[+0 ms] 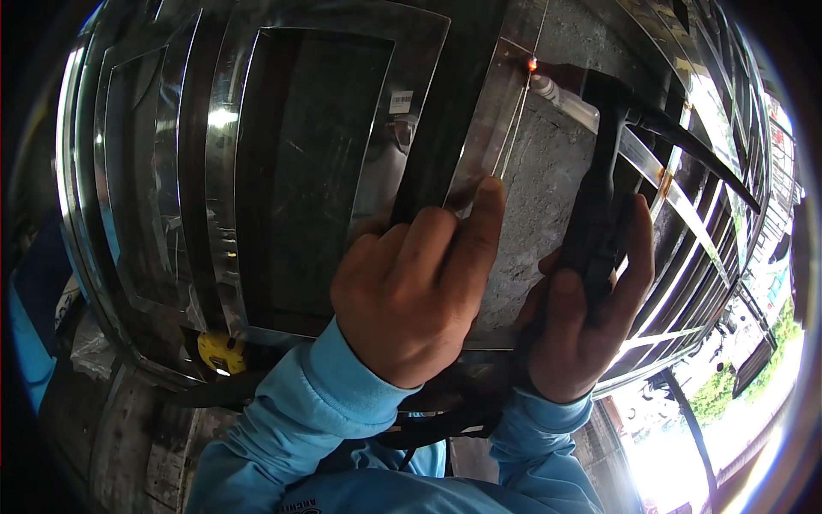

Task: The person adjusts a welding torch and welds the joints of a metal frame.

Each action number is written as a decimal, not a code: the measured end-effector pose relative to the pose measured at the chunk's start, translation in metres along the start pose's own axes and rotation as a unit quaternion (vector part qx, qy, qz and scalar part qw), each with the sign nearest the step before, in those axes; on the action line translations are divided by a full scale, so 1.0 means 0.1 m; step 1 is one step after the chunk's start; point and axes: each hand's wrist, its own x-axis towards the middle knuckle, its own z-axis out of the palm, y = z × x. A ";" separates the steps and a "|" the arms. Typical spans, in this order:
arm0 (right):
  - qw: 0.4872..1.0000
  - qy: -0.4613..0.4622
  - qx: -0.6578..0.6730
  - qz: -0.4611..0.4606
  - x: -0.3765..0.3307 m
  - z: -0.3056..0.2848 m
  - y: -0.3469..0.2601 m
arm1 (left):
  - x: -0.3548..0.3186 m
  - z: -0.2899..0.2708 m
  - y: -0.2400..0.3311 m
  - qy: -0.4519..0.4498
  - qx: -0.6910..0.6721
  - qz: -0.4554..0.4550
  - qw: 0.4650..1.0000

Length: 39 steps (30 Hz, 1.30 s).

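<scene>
My right hand (586, 321) grips the black handle of a welding torch (604, 171) that points up and left. Its tip meets a shiny steel frame (411, 103), where a small orange glow (533, 62) shows. My left hand (419, 287) holds a thin metal filler rod (514, 128) that runs up toward the glow. The fingers rest against the polished frame's inner edge. Both sleeves are light blue.
A yellow tape measure (221, 351) lies at the frame's lower left corner. Grey concrete (548, 180) shows behind the frame. Polished steel bars (685, 214) of a gate run to the right, with bright daylight and greenery beyond. A black cable (445, 424) loops below my wrists.
</scene>
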 end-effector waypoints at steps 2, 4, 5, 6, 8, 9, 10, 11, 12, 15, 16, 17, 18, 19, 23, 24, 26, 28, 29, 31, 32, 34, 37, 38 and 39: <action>1.000 -0.008 0.004 0.002 -0.01 -0.01 0.03 | -0.01 0.00 0.00 -0.001 -0.002 -0.001 1.000; 0.999 0.011 -0.038 -0.006 -0.01 -0.01 0.03 | 0.00 0.01 -0.01 -0.002 -0.004 -0.001 1.000; 0.998 -0.007 -0.066 0.005 -0.01 -0.05 -0.03 | 0.01 0.03 -0.02 0.015 0.026 0.015 0.999; 0.995 -0.025 -0.095 0.015 0.00 -0.09 -0.09 | 0.02 0.04 -0.03 0.033 0.057 0.030 0.997; 0.996 -0.023 -0.085 0.014 -0.01 -0.06 -0.07 | -0.01 0.04 -0.02 0.024 0.034 0.014 0.999; 0.998 -0.012 -0.051 0.032 -0.02 -0.03 -0.08 | -0.01 0.03 -0.02 0.013 0.025 0.010 1.000; 0.999 -0.001 -0.017 0.049 -0.03 -0.01 -0.09 | -0.01 0.01 -0.01 0.003 0.016 0.005 1.000; 0.999 0.012 -0.033 0.036 -0.03 0.01 -0.07 | -0.01 0.00 0.00 -0.002 0.013 0.005 1.000; 0.999 0.013 -0.034 0.036 -0.03 0.00 -0.07 | -0.01 0.00 0.00 -0.002 0.012 0.005 1.000; 0.999 -0.014 -0.029 0.031 -0.02 -0.02 -0.07 | 0.01 -0.01 0.00 -0.002 -0.002 0.007 1.000; 0.999 -0.005 -0.037 0.018 -0.02 -0.02 -0.04 | 0.01 -0.02 0.00 -0.007 -0.006 0.004 1.000; 0.999 0.004 -0.045 0.004 -0.02 -0.01 -0.03 | 0.02 -0.02 0.00 -0.011 -0.010 0.000 1.000; 0.999 0.004 -0.045 0.004 -0.02 -0.01 -0.03 | 0.02 -0.02 0.00 -0.011 -0.010 0.001 1.000; 0.999 -0.001 -0.040 0.007 -0.02 -0.02 -0.04 | 0.02 -0.02 0.00 -0.012 -0.008 0.001 1.000; 0.999 0.008 -0.050 -0.005 -0.03 0.00 -0.02 | 0.01 -0.01 0.00 -0.002 -0.009 0.006 1.000; 0.999 0.008 -0.051 -0.005 -0.03 0.00 -0.02 | 0.00 -0.01 0.00 -0.001 -0.009 0.006 1.000; 0.998 -0.004 -0.059 0.000 -0.04 -0.01 -0.01 | -0.01 -0.02 0.00 -0.012 -0.006 -0.004 1.000; 0.996 -0.022 -0.078 0.021 -0.02 -0.06 -0.09 | 0.00 0.09 -0.08 0.043 0.043 0.039 0.997; 0.997 -0.024 -0.073 0.026 -0.01 -0.07 -0.11 | 0.01 0.07 -0.05 0.030 0.052 0.029 0.998; 0.998 -0.002 -0.054 0.029 -0.01 0.01 -0.12 | 0.00 0.08 -0.04 0.039 0.042 0.027 0.998; 0.999 0.019 -0.033 0.033 -0.02 0.05 -0.12 | -0.02 0.09 -0.05 0.048 0.034 0.026 0.998; 0.998 -0.007 -0.025 0.059 -0.02 0.03 -0.10 | -0.01 0.03 -0.05 0.035 0.018 0.022 0.999; 0.997 0.046 -0.051 -0.021 0.00 0.07 -0.03 | 0.01 -0.02 0.00 -0.015 -0.009 -0.002 1.000; 0.999 0.032 -0.034 -0.001 0.00 0.07 -0.08 | 0.01 -0.02 -0.01 -0.011 -0.007 0.000 1.000; 1.000 0.017 -0.017 0.018 0.00 0.07 -0.10 | 0.01 -0.03 -0.02 -0.007 -0.005 0.003 1.000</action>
